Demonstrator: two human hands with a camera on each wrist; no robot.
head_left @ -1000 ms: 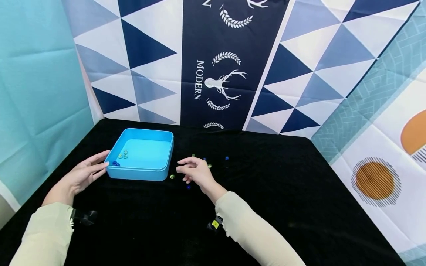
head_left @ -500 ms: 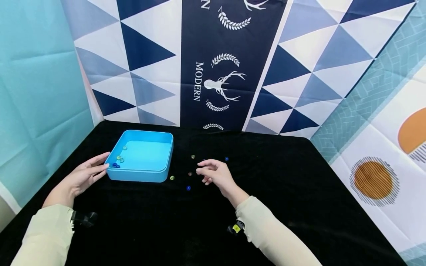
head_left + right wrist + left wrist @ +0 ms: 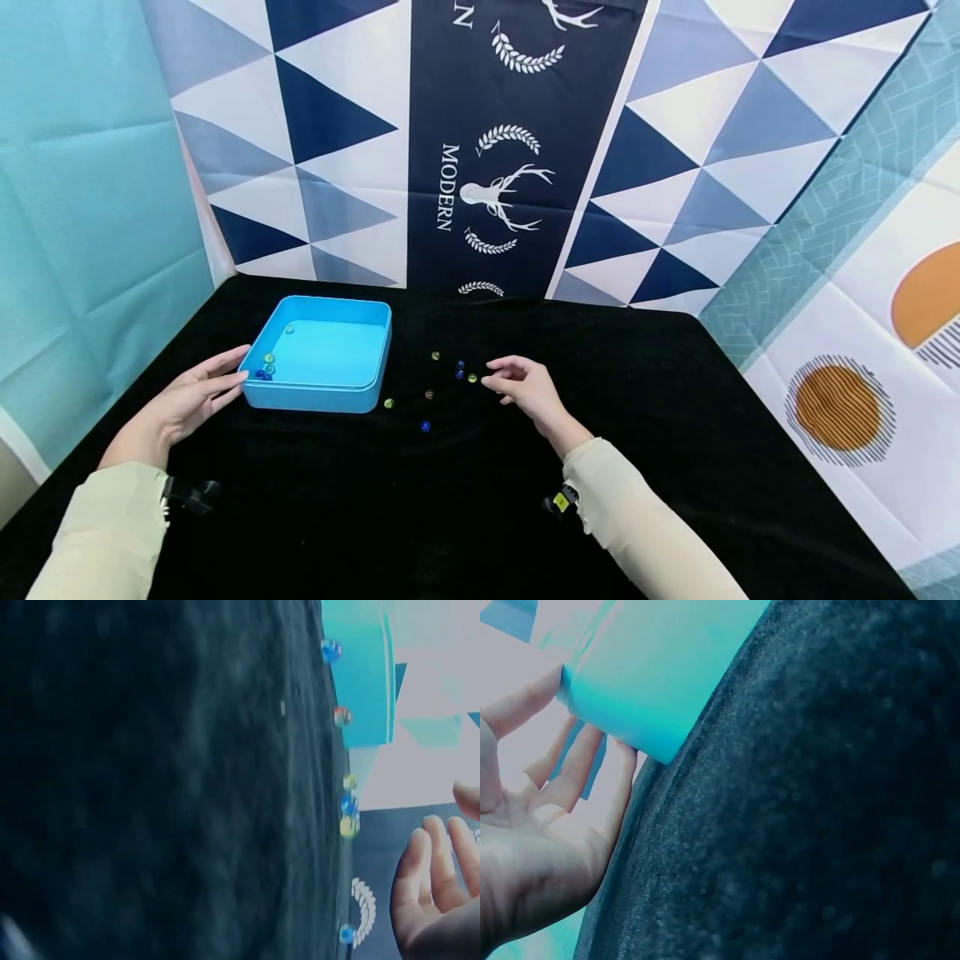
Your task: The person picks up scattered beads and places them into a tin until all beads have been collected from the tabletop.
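A light blue open-topped box stands on the black-covered table, with several glass marbles inside near its left side, among them a yellowish marble. My left hand touches the box's left corner; in the left wrist view the thumb and fairly straight fingers meet its wall. Over the table to the right, my right hand has loosely bent fingers and a gap to the thumb, with nothing visible between them. Closest to its fingertips lies a yellow-green marble. A blue marble shows below in the right wrist view.
Between box and right hand lie more loose marbles: a reddish-brown marble, a dark blue marble and a yellow-green one beside the box. Patterned cloth hangs behind the black table cover.
My right hand has moved right, from beside the box past the marbles. The reddish-brown marble and others have come into sight. Some marbles in the box have rolled. The left hand stays put.
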